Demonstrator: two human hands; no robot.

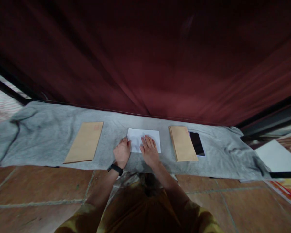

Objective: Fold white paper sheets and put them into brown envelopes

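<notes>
A white sheet of paper (136, 141) lies on the grey cloth, longer from side to side than front to back. My left hand (122, 151), with a black band on its wrist, is closed at the left edge of the paper, fingers curled and thumb against that edge. Flat on the right half of the sheet rests my right hand (149, 149), its fingers stretched out. To the left lies a brown envelope (85, 142). A stack of brown envelopes (183, 144) sits to the right of the paper.
Beside the right-hand stack, partly under it, lies a phone (197, 144) with a dark screen. The grey cloth (50, 132) covers a long narrow surface. A dark red curtain (145, 71) hangs behind it. At far right is a white panel (277, 157); tiled floor (50, 184) shows in front.
</notes>
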